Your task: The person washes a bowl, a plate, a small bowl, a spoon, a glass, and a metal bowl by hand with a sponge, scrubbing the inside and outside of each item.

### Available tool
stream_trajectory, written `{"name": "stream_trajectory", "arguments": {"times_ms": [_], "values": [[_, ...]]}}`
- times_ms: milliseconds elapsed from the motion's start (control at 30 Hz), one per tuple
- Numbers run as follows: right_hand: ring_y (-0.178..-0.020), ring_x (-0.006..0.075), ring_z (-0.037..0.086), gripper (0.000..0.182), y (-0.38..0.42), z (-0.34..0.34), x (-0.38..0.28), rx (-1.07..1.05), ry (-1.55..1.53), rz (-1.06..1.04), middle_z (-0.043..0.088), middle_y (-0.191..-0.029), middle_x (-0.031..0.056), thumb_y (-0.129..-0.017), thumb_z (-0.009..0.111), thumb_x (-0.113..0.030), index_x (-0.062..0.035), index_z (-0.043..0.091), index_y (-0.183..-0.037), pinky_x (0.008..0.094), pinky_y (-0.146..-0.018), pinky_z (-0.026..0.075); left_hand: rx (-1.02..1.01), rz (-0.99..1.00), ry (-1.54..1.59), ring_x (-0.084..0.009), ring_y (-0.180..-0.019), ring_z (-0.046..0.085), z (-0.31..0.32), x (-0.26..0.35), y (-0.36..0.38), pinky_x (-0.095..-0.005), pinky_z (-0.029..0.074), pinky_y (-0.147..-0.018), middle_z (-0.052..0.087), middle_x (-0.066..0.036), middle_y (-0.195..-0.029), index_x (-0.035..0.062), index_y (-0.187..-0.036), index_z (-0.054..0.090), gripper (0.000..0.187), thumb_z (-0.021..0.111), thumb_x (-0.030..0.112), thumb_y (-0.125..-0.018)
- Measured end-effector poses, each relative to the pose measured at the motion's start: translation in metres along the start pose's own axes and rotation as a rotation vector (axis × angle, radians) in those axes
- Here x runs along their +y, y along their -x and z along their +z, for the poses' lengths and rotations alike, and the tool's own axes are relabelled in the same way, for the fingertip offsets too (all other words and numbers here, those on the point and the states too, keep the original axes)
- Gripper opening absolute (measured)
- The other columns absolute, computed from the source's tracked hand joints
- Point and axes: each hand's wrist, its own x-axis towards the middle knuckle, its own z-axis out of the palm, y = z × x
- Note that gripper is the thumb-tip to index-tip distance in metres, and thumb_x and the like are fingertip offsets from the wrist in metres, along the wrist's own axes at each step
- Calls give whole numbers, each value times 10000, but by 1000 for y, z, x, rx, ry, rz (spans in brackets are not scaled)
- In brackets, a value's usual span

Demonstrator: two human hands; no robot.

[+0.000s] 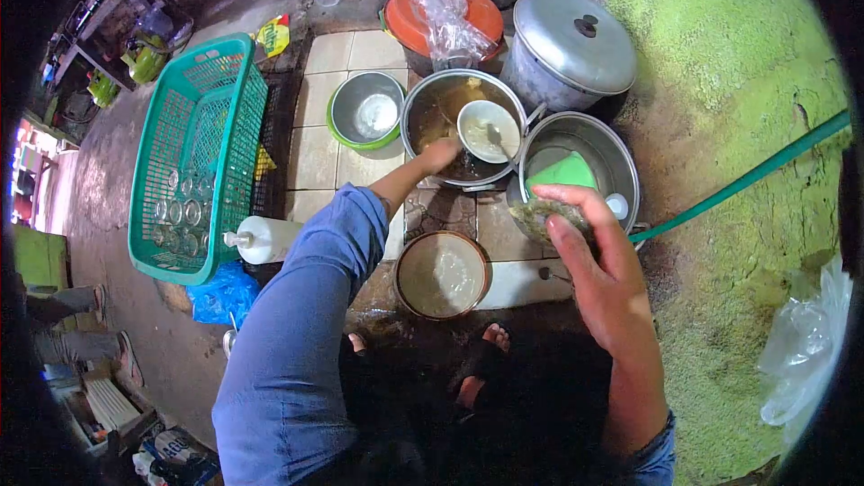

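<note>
My left hand (439, 156) reaches into a metal pot (416, 90) of brownish water, its fingers partly hidden below the rim. Right beside it in the pot sits a white bowl (488, 117) with a spoon (494, 134) in it. My right hand (598, 261) is closed around a dark greenish scrubbing pad (549, 214), held above the near side of a second metal pot (621, 148). That pot contains a light green item (562, 173) and a small white item (616, 205).
A green basket (236, 139) with several glasses (191, 212) stands left, near a white bottle (270, 240). A round basin (442, 275) lies in front. Behind are a green-rimmed bowl (364, 110), an orange lid (423, 13) and a lidded pot (567, 36). A green hose (747, 169) crosses at right.
</note>
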Motion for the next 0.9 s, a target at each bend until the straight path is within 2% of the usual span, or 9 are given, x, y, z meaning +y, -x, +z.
{"name": "stream_trajectory", "arguments": {"times_ms": [100, 233, 367, 500, 567, 667, 733, 800, 900], "values": [[-936, 149, 604, 277, -5, 1, -3, -19, 14, 22, 657, -1034, 127, -975, 544, -172, -39, 544, -1218, 295, -851, 461, -136, 13, -819, -403, -1054, 603, -3, 30, 18, -478, 499, -860, 626, -261, -1098, 59, -1109, 634, 328, 544, 164, -811], [-913, 140, 591, 272, -8, 7, -12, -36, -60, 81, 651, -1024, 120, -973, 546, -160, -41, 545, -1218, 298, -846, 460, -310, -44, -936, -368, -1004, 643, 9, 26, 8, -452, 520, -833, 666, -194, -1075, 81, -987, 710, 252, 590, 141, -774], [-1108, 116, 499, 254, -11, 11, -11, -86, -81, 133, 588, -1163, 48, -980, 500, -122, -47, 571, -1213, 264, -991, 356, -398, 16, -1119, -321, -1020, 653, 14, 27, -3, -426, 514, -873, 686, -151, -1071, 71, -988, 723, 259, 576, 176, -803], [-1100, 109, 500, 251, -12, 12, -7, -67, -81, 92, 589, -1157, 42, -979, 505, -120, -46, 569, -1209, 262, -987, 359, -179, -86, -1140, -311, -1006, 660, 31, -37, -32, -417, 524, -859, 688, -177, -1049, 58, -917, 737, 236, 610, 176, -757], [-1103, 112, 501, 251, -13, 11, -5, -59, -75, 99, 589, -1155, 42, -978, 506, -121, -44, 570, -1208, 262, -988, 357, -262, 95, -1316, -296, -985, 670, 21, 13, -14, -391, 490, -938, 690, -161, -1071, 66, -915, 740, 225, 575, 144, -784], [-1069, 118, 533, 250, -15, 9, -5, -35, -44, 125, 613, -1121, 71, -976, 524, -146, -34, 571, -1194, 270, -953, 392, -188, 157, -1250, -291, -959, 674, 19, -11, -24, -410, 423, -1021, 699, -148, -1050, 79, -878, 739, 211, 549, 136, -805], [-1033, 121, 564, 256, -16, 6, -2, -21, -17, 147, 637, -1088, 100, -973, 543, -171, -26, 573, -1182, 278, -917, 428, -238, 158, -1251, -295, -1026, 647, 17, -11, -22, -402, 485, -929, 688, -147, -1086, 52, -969, 732, 304, 501, 215, -856], [-1068, 114, 534, 276, -20, 3, 5, 44, 55, 17, 620, -1115, 86, -986, 517, -209, -28, 579, -1184, 278, -943, 404, -200, 309, -1378, -270, -923, 657, 17, -9, -20, -454, 405, -1010, 708, -97, -893, 95, -778, 718, 187, 546, 167, -797], [-1079, 114, 517, 282, -25, -5, 4, 101, -38, 100, 599, -1144, 58, -993, 496, -221, -37, 584, -1188, 274, -960, 387, -225, 304, -1340, -238, -1082, 584, 9, 4, -13, -453, 396, -1007, 696, -85, -958, 125, -854, 730, 197, 545, 170, -803]]}}
